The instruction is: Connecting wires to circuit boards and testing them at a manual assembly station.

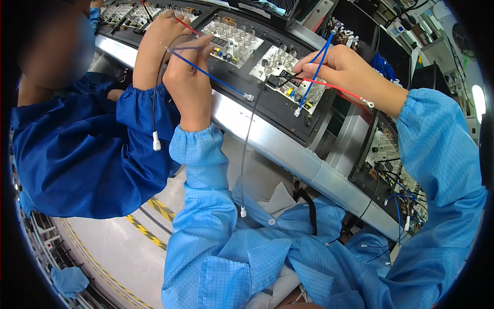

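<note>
My left hand, in a light blue sleeve, has its fingers curled with a blue wire in them. The wire's white connector hangs over the conveyor's near edge. Over a circuit board, my right hand pinches a red wire with a ring terminal, together with a blue wire and a black one. The board carries a dark digit display and clear cylinders. From a black part on it, a dark wire hangs down to a white connector. A second board lies left of it.
At left, a co-worker in dark blue reaches in with a hand close to my left hand. Near it a black wire hangs with a white connector. A metal rail edges the line. Wired boards lie right; blue wire bundles sit behind.
</note>
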`<act>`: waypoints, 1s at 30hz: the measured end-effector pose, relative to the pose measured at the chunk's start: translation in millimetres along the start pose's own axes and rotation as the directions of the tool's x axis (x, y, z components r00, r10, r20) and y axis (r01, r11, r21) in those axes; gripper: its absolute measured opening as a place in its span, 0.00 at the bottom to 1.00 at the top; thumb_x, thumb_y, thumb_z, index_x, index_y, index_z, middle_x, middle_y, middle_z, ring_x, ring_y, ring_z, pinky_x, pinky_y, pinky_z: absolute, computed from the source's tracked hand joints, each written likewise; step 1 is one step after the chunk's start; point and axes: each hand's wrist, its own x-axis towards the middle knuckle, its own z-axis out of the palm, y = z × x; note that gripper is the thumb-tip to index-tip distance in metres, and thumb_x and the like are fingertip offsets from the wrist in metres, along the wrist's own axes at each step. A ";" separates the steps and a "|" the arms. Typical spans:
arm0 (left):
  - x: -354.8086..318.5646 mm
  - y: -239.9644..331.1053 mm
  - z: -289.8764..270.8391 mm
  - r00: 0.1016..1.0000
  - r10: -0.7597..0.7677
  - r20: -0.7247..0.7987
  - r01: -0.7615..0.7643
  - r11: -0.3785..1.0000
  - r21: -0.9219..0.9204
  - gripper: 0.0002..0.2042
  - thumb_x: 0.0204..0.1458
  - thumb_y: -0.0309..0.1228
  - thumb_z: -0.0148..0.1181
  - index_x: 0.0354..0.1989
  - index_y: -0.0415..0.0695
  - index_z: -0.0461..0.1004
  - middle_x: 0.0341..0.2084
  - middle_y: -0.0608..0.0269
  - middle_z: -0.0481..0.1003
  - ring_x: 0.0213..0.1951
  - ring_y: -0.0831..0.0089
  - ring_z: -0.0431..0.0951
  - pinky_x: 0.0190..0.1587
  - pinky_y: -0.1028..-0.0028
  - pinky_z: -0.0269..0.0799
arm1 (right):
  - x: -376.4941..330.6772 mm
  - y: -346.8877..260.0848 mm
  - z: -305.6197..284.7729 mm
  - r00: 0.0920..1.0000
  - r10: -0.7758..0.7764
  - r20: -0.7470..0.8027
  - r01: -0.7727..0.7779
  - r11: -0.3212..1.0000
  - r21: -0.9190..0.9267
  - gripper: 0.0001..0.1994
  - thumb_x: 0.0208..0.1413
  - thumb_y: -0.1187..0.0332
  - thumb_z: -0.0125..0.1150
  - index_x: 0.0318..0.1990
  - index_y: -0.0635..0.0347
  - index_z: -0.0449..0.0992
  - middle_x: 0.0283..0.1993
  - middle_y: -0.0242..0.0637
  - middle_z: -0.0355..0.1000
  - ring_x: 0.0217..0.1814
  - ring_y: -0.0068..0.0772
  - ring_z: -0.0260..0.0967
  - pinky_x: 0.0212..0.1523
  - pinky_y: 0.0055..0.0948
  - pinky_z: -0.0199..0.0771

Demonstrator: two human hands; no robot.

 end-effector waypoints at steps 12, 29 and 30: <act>3.9 -15.6 8.1 0.990 -0.125 0.071 0.122 0.992 0.038 0.07 0.46 0.19 0.63 0.34 0.42 0.80 0.29 0.54 0.78 0.32 0.61 0.80 0.35 0.70 0.73 | 6.5 -4.0 2.9 1.000 -0.008 -0.010 0.007 0.995 -0.103 0.16 0.63 0.63 0.54 0.46 0.70 0.76 0.41 0.42 0.78 0.45 0.28 0.76 0.50 0.25 0.73; 8.1 -25.8 7.5 0.989 -0.074 0.129 0.058 0.991 0.120 0.05 0.49 0.20 0.62 0.34 0.40 0.81 0.26 0.57 0.79 0.28 0.75 0.79 0.32 0.79 0.71 | 16.8 -1.0 5.6 0.996 -0.092 0.017 0.094 0.993 -0.072 0.16 0.62 0.63 0.54 0.46 0.69 0.77 0.39 0.42 0.79 0.43 0.27 0.76 0.48 0.25 0.74; 8.1 -26.5 7.2 0.987 -0.081 0.138 0.064 0.991 0.120 0.05 0.49 0.20 0.63 0.34 0.40 0.81 0.25 0.57 0.79 0.28 0.75 0.79 0.31 0.78 0.71 | 16.8 -2.2 5.2 0.996 -0.082 0.019 0.084 0.991 -0.103 0.16 0.62 0.63 0.54 0.46 0.70 0.77 0.40 0.43 0.79 0.44 0.27 0.76 0.48 0.25 0.74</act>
